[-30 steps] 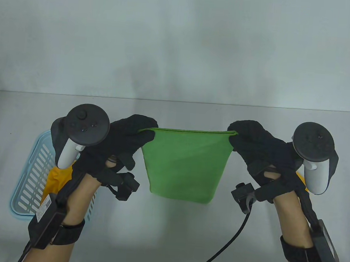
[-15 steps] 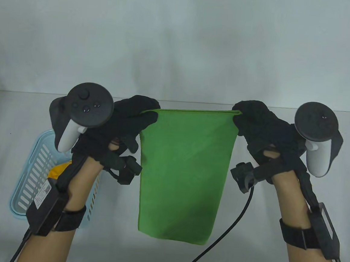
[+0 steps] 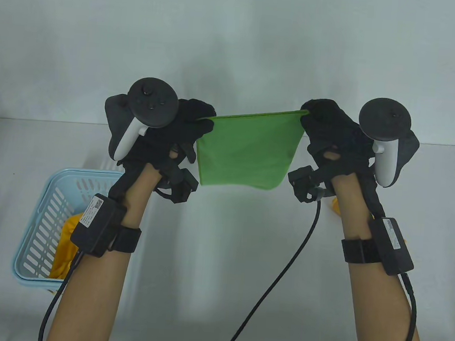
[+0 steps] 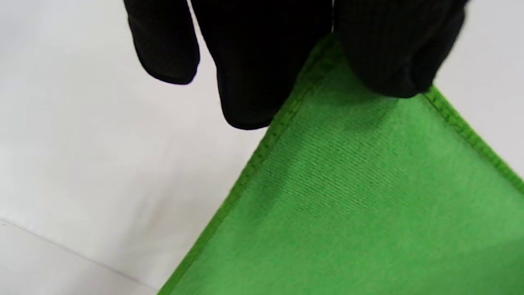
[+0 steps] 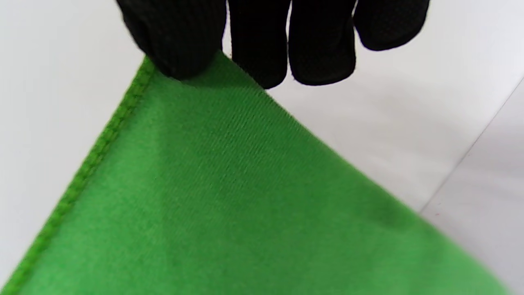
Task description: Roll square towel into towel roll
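Observation:
A green square towel (image 3: 248, 150) hangs in the air between my hands, above the far part of the white table (image 3: 220, 264). My left hand (image 3: 195, 126) pinches its upper left corner; in the left wrist view the thumb and fingers (image 4: 254, 82) clamp the stitched corner of the towel (image 4: 360, 196). My right hand (image 3: 320, 120) pinches the upper right corner; the right wrist view shows the thumb (image 5: 180, 45) on the towel (image 5: 229, 205). The towel's lower edge hangs free.
A light blue slotted basket (image 3: 46, 219) stands at the left of the table with a yellow cloth (image 3: 65, 250) in it. A bit of yellow cloth (image 3: 335, 206) shows behind my right forearm. A black cable (image 3: 278, 277) runs across the table's middle.
Both hands have moved up and away from me with the towel stretched between them. The towel first hung out longer, and now shows shorter and farther back.

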{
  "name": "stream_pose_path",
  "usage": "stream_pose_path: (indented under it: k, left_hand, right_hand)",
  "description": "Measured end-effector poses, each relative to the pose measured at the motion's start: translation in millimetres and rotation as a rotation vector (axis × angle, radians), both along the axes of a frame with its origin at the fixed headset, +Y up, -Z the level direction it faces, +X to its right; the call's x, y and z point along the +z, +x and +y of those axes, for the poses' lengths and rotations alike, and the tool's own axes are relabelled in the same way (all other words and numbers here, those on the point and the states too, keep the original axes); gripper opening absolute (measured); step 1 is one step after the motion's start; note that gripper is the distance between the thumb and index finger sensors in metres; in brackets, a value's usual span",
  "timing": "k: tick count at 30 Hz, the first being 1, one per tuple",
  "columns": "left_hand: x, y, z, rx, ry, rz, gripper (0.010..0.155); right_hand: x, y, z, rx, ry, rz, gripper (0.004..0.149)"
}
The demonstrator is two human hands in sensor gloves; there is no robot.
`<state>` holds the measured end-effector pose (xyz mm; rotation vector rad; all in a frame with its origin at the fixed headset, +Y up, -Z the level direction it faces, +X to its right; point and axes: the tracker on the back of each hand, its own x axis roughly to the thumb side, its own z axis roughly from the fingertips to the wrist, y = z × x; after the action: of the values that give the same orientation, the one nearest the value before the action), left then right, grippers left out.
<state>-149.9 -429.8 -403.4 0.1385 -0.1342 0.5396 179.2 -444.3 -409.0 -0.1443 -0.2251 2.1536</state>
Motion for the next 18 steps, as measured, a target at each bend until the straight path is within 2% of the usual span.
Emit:
stream_pose_path:
  k: [4,8,13,18]
  left_hand:
    - [-5.5,2.0,-45.5,-0.056,-0.079,0.026,0.043]
    - [-4.0,0.0,-89.6,-0.076,-0.147,0.033,0.043]
    - [14.3,-4.2,-135.5,-0.036,-0.218,-0.011,0.043]
    - [46.8,-0.6,-185.0,-0.128,-0.281,-0.089,0.043]
  right_hand:
    - [-5.4,-3.4,-43.2,0.055,-0.069,0.027,0.038]
    - [-1.1,-6.0,-89.0,0.063,-0.14,0.055,0.038]
    - [21.9,-5.4,-137.5,0.053,-0.193,0.125,0.039]
    - [53.9,1.6,-192.3,0.01,-0.288,0.229,0.039]
